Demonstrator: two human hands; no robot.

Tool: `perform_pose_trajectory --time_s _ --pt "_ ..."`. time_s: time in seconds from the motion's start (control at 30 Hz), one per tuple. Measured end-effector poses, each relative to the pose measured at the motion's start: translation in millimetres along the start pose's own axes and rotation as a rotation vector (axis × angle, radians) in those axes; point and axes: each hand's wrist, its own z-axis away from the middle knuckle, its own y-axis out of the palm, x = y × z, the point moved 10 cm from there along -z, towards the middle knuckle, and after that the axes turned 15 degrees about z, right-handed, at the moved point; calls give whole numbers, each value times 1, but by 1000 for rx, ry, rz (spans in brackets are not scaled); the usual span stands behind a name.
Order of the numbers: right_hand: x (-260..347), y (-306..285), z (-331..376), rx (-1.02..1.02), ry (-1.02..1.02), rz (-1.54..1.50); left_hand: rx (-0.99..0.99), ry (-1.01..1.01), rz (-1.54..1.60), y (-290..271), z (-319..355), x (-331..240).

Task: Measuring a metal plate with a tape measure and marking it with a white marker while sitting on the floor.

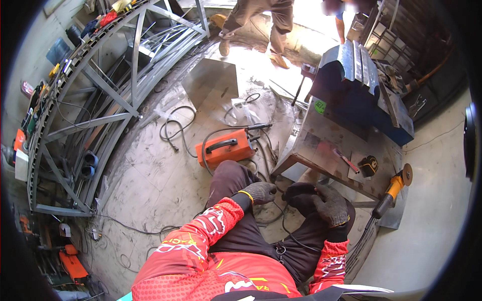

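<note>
My left hand (260, 192), in a dark grey work glove with a yellow cuff edge, is curled closed beside my left knee. What it holds, if anything, is hidden. A thin black cable (284, 220) runs from near it across my lap. Above my right thigh, my gloved right hand (332, 206) bends its fingers against a dark, rounded thing (300, 196), whose kind I cannot make out. Just beyond my left knee lies an orange welding machine (226, 148) with a black carry handle and cables.
A metal workbench (326, 150) at right bears a red-handled tool (346, 160), a tape measure (368, 165) and an angle grinder (394, 190) at its edge. Metal sheet (211, 84) lies ahead. Steel rack (90, 128) curves along the left. A person (258, 22) stands beyond; another's arm (340, 30) shows.
</note>
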Motion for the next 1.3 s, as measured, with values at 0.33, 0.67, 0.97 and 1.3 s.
perform_pose_trajectory --time_s 0.33,0.67,0.97,1.3 --pt "-3 4 0 18 12 4 -1 49 -16 3 -3 3" --pt "-1 1 1 16 3 10 41 -4 -21 4 -3 7" --pt "-2 2 0 25 8 -4 56 -25 -22 6 -5 10" --pt "2 0 -1 12 -16 -14 61 -30 9 6 -4 10"
